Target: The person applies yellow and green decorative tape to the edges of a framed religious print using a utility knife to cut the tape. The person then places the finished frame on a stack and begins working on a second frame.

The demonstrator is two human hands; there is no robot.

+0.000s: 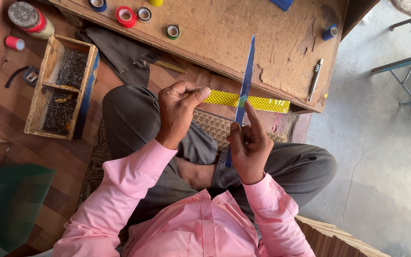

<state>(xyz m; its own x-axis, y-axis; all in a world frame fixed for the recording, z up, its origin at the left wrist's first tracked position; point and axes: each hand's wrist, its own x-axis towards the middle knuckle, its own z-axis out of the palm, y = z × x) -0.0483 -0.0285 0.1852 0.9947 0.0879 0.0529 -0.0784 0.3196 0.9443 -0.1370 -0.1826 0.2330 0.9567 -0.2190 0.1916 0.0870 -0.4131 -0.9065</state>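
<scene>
Two thin strips in play, both in front of the seated person's knees, just off the near edge of the worn wooden counter (281, 52). Left of that edge: wooden two-bin tray of dark nails (63, 85), not involved. Left hand (179, 112) pinches one end of the yellow dotted flat tape strip (248, 101) between thumb and forefinger; strip runs level to the right. Looks light, floppy, probably sticky-backed; best held by the ends, kept taut. Right hand (249, 147) curled round the lower part of the long narrow blue pointed strip (244, 90), index finger extended along it. It stands upright, crossing the yellow one. Appears stiffer, thin-edged; grip low, near its base.
</scene>
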